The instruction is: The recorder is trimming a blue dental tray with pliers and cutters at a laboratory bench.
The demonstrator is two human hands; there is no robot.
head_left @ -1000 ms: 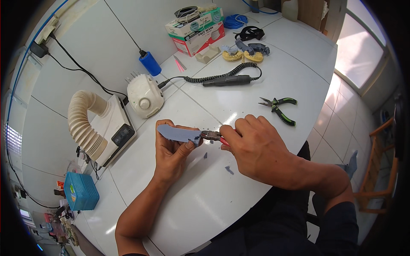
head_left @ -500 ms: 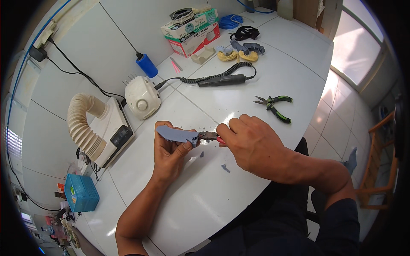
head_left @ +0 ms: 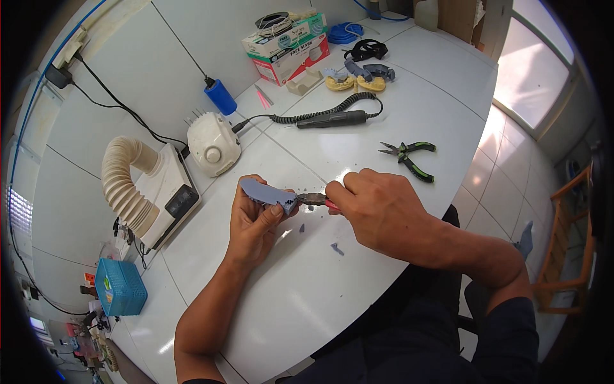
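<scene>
My left hand [head_left: 252, 233] is closed around a blue-grey flat piece [head_left: 263, 192] with a rough, dark-pitted right end. At that end are the jaws of red-handled cutting pliers [head_left: 310, 199], which my right hand [head_left: 390, 217] grips from the right; whether the jaws bite into the piece is hard to make out. Small blue-grey chips [head_left: 337, 249] lie on the white table [head_left: 307, 294] below the hands. Green-and-black pliers [head_left: 410, 158] rest beyond my right hand.
Behind are a rotary handpiece [head_left: 330, 120] with coiled cord, its white control unit [head_left: 213, 146], dental models [head_left: 361, 78] and stacked boxes [head_left: 288, 61]. At left stand a hose device [head_left: 169, 198] and blue basket [head_left: 121, 288]. A wooden chair [head_left: 563, 256] is beyond the table's right edge.
The left end of the blue-grey piece has risen and moved slightly right as my left hand tilts it. The pliers stay at its right end.
</scene>
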